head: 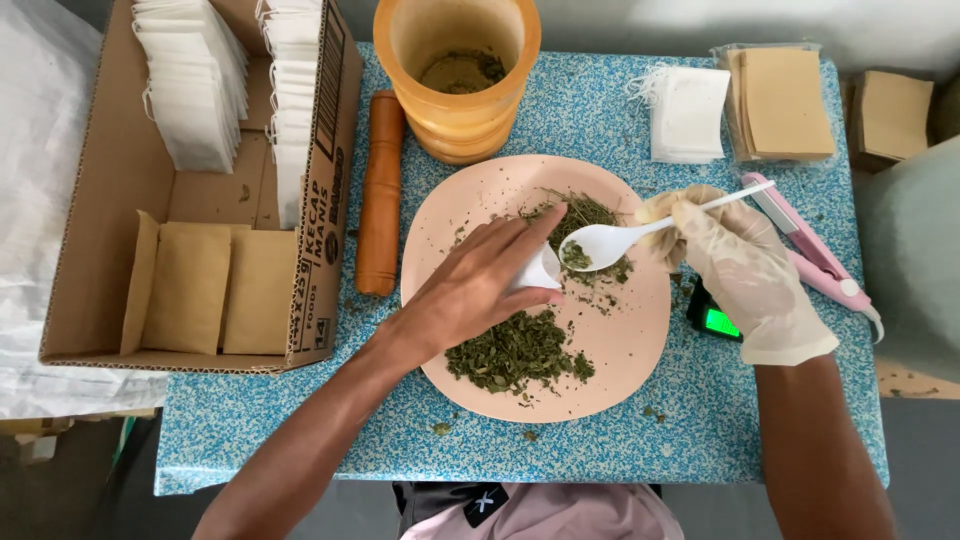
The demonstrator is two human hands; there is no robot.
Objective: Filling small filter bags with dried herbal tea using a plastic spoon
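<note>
A pale pink plate (620,345) lies on the blue speckled table and carries two heaps of dried green leaves (515,350). My bare left hand (470,290) rests over the plate's middle and holds a small white filter bag (543,270) with its mouth facing right. My right hand (740,270), in a translucent glove, grips a white plastic spoon (620,238). The spoon's bowl holds a few leaves and sits right at the bag's mouth, above the upper heap.
An orange mortar (460,75) with ground herb stands behind the plate, a wooden pestle (380,190) to its left. A cardboard box (100,200) at left holds white and brown sachets. At right are white bags (688,112), brown sachets (785,100), a pink sealer (815,255) and a small scale (715,318).
</note>
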